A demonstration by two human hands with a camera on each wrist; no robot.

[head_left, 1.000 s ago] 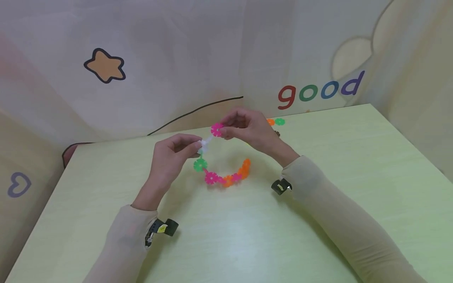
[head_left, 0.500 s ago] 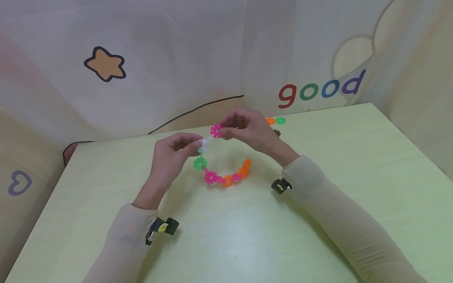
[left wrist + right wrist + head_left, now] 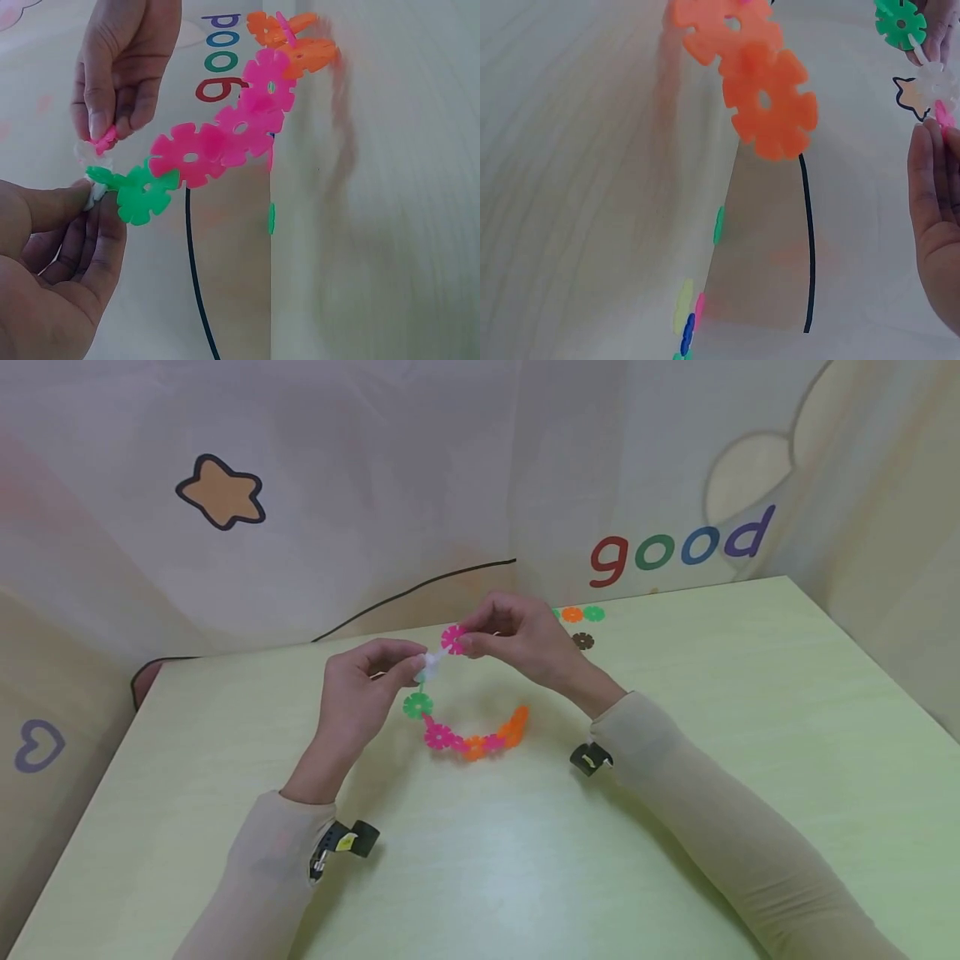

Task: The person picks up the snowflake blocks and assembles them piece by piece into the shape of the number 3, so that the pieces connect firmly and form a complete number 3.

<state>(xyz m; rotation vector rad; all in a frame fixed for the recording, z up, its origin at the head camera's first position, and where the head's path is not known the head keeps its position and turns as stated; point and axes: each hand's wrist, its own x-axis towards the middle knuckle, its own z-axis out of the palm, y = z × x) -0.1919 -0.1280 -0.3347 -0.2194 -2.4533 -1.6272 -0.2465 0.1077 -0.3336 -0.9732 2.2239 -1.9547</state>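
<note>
My left hand (image 3: 348, 714) pinches a white, see-through snowflake disc (image 3: 431, 665) between thumb and fingers. With thumb and fingertips, my right hand (image 3: 528, 639) holds a pink snowflake disc (image 3: 452, 640) against that white one. From the white disc hangs a curved chain: a green disc (image 3: 146, 195), then pink discs (image 3: 187, 155) interlocked edge to edge. Orange discs (image 3: 771, 105) form its far end, which curls back toward the right forearm in the head view. Fingers partly cover the white disc in the left wrist view.
Behind the right hand, an orange disc (image 3: 572, 615), a green disc (image 3: 594, 613) and a brown disc (image 3: 582, 642) lie near the back edge of the table (image 3: 525, 860). More loose discs, one blue (image 3: 688, 334), show in the right wrist view. A printed curtain (image 3: 420, 485) stands behind.
My right hand and the pink disc have shifted slightly left and down toward the white disc. The chain has swung a little left. More of the brown disc shows now.
</note>
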